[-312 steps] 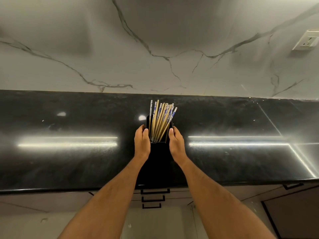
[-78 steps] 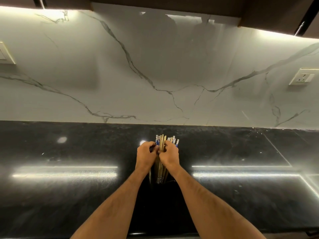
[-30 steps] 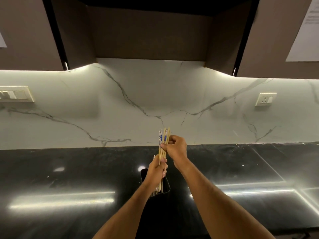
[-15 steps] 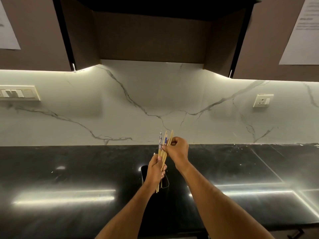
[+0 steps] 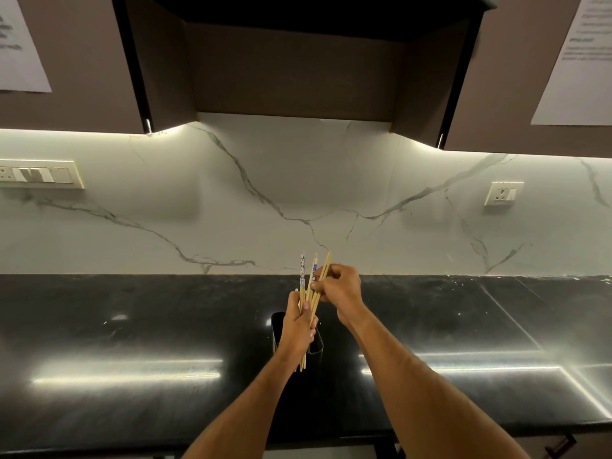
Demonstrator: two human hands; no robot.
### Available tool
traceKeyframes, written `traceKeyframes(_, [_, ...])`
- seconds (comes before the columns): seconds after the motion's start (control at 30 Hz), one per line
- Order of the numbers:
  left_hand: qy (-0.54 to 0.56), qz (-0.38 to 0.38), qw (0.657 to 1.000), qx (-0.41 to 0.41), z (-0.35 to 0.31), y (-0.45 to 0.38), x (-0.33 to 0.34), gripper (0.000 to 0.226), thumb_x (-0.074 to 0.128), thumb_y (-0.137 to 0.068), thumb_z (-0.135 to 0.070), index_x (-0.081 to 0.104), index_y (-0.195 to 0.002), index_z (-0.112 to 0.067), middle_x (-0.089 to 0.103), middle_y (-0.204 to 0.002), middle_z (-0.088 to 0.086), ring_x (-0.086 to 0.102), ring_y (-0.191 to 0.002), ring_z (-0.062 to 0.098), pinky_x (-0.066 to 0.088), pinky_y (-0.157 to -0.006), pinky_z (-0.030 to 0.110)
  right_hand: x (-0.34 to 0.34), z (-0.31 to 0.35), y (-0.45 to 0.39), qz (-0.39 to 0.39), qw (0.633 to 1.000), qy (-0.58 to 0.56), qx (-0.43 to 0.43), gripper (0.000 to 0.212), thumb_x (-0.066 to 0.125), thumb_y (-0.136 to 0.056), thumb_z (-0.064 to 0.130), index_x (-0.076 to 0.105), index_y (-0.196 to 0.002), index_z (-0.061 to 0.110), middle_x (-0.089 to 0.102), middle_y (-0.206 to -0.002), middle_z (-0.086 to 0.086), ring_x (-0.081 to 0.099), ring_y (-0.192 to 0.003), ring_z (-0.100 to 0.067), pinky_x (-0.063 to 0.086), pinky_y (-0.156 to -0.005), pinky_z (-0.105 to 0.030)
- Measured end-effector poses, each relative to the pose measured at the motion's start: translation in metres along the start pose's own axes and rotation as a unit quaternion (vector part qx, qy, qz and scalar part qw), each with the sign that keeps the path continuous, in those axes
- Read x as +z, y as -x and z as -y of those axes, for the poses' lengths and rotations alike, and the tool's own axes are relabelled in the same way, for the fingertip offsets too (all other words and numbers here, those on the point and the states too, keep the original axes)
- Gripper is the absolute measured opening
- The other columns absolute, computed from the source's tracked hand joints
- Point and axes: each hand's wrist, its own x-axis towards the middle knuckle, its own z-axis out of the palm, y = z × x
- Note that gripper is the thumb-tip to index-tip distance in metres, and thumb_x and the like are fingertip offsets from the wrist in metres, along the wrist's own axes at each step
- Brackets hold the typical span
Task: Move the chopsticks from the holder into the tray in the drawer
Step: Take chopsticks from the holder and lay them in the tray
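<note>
A bundle of wooden chopsticks (image 5: 314, 276), some with blue-and-white tops, is held up above the black holder (image 5: 316, 342) on the dark countertop. My left hand (image 5: 299, 323) grips the bundle around its lower half. My right hand (image 5: 337, 286) pinches the upper part of a few sticks, which fan out at the top. The lower tips hang just in front of the holder's rim. The holder's inside is hidden behind my left hand. No drawer or tray is in view.
The glossy black countertop (image 5: 132, 359) runs the full width, backed by a white marble wall (image 5: 298, 180). Brown upper cabinets (image 5: 66, 61) hang overhead. A switch panel (image 5: 39, 173) sits at the left and a socket (image 5: 503, 193) at the right.
Both hands have lifted the chopstick bundle out of the holder since 2.6 s ago. In the last half second the sticks have fanned a little wider at the top.
</note>
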Motion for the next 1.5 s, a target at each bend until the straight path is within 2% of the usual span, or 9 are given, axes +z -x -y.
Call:
traceKeyframes(0.17, [-0.017,-0.006,1.0,0.0,0.003,0.0,-0.002,0.014,0.035,-0.108,-0.02,0.046,-0.117,-0.015,0.053,-0.079,0.01,0.042,-0.049,0.006,0.037,-0.045,0.02,-0.002,0.001,0.003,0.031,0.999,-0.015,0.025,0.022,0.07,-0.083,-0.011,0.075,-0.095,0.006,0.074,-0.096,-0.013,0.076,-0.086,-0.024,0.064,-0.077,-0.041])
traceKeyframes(0.33, [-0.024,-0.006,1.0,0.015,0.005,0.003,0.0,0.012,0.038,-0.108,-0.022,0.046,-0.116,-0.017,0.054,-0.078,0.01,0.041,-0.048,0.008,0.034,-0.045,0.023,0.002,0.0,0.003,-0.017,0.999,0.005,0.037,0.018,0.07,-0.084,-0.01,0.075,-0.085,0.008,0.074,-0.088,-0.012,0.075,-0.081,-0.024,0.064,-0.077,-0.042])
traceKeyframes(0.53, [0.034,0.013,0.999,-0.002,0.002,0.007,-0.002,0.017,0.035,-0.109,-0.017,0.049,-0.118,-0.015,0.053,-0.077,0.01,0.04,-0.049,0.012,0.035,-0.045,0.025,0.003,0.001,0.006,0.02,0.999,0.017,0.024,0.018,0.069,-0.089,-0.003,0.073,-0.084,0.014,0.075,-0.09,-0.01,0.076,-0.084,-0.022,0.064,-0.079,-0.04])
traceKeyframes(0.83, [0.182,0.01,0.969,-0.168,-0.001,0.003,-0.012,0.029,0.04,-0.106,-0.017,0.06,-0.118,0.001,0.06,-0.07,0.012,0.049,-0.05,0.019,0.042,-0.048,0.031,0.003,0.001,0.009,0.032,0.999,0.003,0.044,0.007,0.065,-0.093,-0.001,0.07,-0.096,0.003,0.076,-0.089,-0.014,0.078,-0.079,-0.021,0.064,-0.078,-0.039])
traceKeyframes(1.03, [0.13,-0.025,0.967,-0.218,-0.005,-0.003,-0.015,0.031,0.039,-0.105,-0.015,0.065,-0.109,0.002,0.069,-0.073,0.016,0.064,-0.057,0.024,0.056,-0.057,0.035,-0.002,0.007,0.01,-0.004,0.998,-0.016,0.062,0.005,0.064,-0.095,0.003,0.069,-0.097,0.004,0.077,-0.084,-0.012,0.078,-0.072,-0.021,0.065,-0.072,-0.041])
traceKeyframes(1.13, [0.099,-0.069,0.957,-0.263,0.003,-0.007,-0.023,0.027,0.038,-0.102,-0.01,0.062,-0.106,0.002,0.071,-0.083,0.02,0.069,-0.062,0.024,0.058,-0.059,0.033,-0.012,0.023,0.004,-0.026,0.997,-0.063,0.031,0.009,0.063,-0.096,0.003,0.067,-0.104,0.005,0.076,-0.088,-0.011,0.078,-0.072,-0.019,0.065,-0.07,-0.035])
traceKeyframes(1.23, [0.14,-0.091,0.946,-0.277,0.007,-0.006,-0.033,0.021,0.041,-0.099,-0.004,0.06,-0.105,0.002,0.072,-0.084,0.021,0.074,-0.071,0.03,0.06,-0.06,0.035,-0.021,0.046,0.0,-0.039,0.989,-0.104,-0.101,0.013,0.063,-0.095,0.0,0.068,-0.102,0.009,0.076,-0.09,-0.008,0.077,-0.079,-0.017,0.064,-0.078,-0.033])
traceKeyframes(1.37, [0.197,-0.025,0.935,-0.293,-0.001,-0.008,-0.036,0.022,0.043,-0.102,-0.005,0.061,-0.109,0.005,0.074,-0.089,0.023,0.077,-0.074,0.031,0.061,-0.059,0.036,-0.023,0.054,0.011,0.032,0.908,0.025,-0.417,0.025,0.056,-0.096,-0.002,0.069,-0.104,0.018,0.074,-0.104,-0.003,0.072,-0.098,-0.01,0.057,-0.089,-0.023])
traceKeyframes(1.5, [0.309,0.066,0.914,-0.254,-0.024,-0.02,-0.038,0.027,0.046,-0.104,-0.012,0.067,-0.108,0.005,0.074,-0.097,0.025,0.076,-0.083,0.031,0.063,-0.064,0.039,-0.014,0.015,0.025,0.218,0.679,0.311,-0.628,0.024,0.06,-0.096,0.006,0.061,-0.119,0.013,0.066,-0.12,-0.007,0.06,-0.12,-0.018,0.039,-0.115,-0.031])
